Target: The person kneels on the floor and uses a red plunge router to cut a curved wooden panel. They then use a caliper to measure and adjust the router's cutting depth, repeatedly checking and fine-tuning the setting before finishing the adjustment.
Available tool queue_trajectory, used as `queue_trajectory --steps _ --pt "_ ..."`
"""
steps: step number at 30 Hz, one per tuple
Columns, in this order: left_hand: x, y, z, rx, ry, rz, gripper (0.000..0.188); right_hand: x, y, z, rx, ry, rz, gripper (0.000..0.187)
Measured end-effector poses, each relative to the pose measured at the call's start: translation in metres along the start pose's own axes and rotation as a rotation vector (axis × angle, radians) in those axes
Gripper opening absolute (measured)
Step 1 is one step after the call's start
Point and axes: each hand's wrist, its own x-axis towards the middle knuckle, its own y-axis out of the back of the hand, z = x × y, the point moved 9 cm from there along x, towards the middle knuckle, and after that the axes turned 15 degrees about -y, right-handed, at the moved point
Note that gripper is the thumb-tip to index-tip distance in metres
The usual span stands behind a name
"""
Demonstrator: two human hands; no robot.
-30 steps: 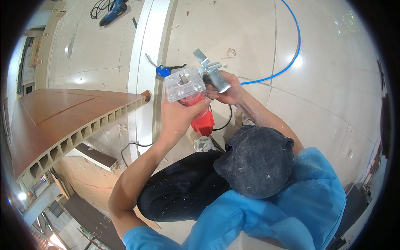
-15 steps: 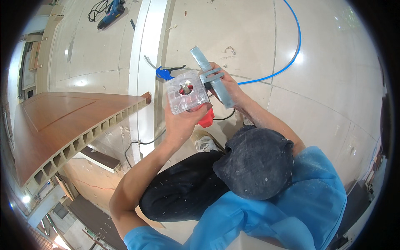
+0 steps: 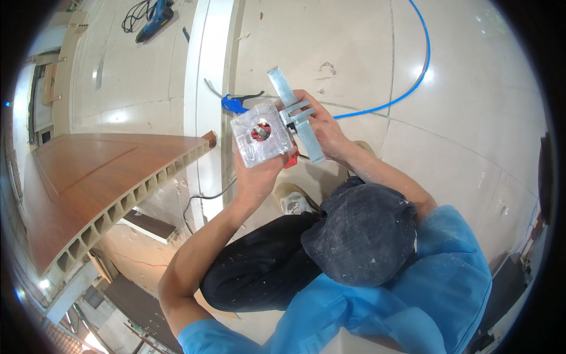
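My left hand is closed round a trim router with a square clear plastic base and a red body. The base is turned up, and the bit shows in the round opening at its middle. At the base's right side my right hand grips a flat silver metal edge guide, a long plate with a slotted bracket across it. That bracket sits close against the router's side; whether it is fastened there I cannot tell. The fingertips of both hands are partly hidden behind the pieces.
A blue air blow gun lies beside a long white board. A blue hose curves over the tiled floor. To the left is a brown hollow-core panel. A blue corded power tool rests at the far left.
The router has tipped a little and less of its red body shows. The edge guide has shifted slightly down, staying against the router's side. Both hands keep their hold.
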Motion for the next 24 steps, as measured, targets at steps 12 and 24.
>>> queue_trajectory --steps 12,24 --pt "0.008 0.006 0.000 0.280 0.039 0.028 0.077 0.014 0.012 0.012 0.114 -0.028 0.083 0.041" --pt "0.017 0.014 -0.014 0.401 0.180 -0.042 0.056 0.030 0.030 0.029 -0.121 -0.368 0.443 0.038"
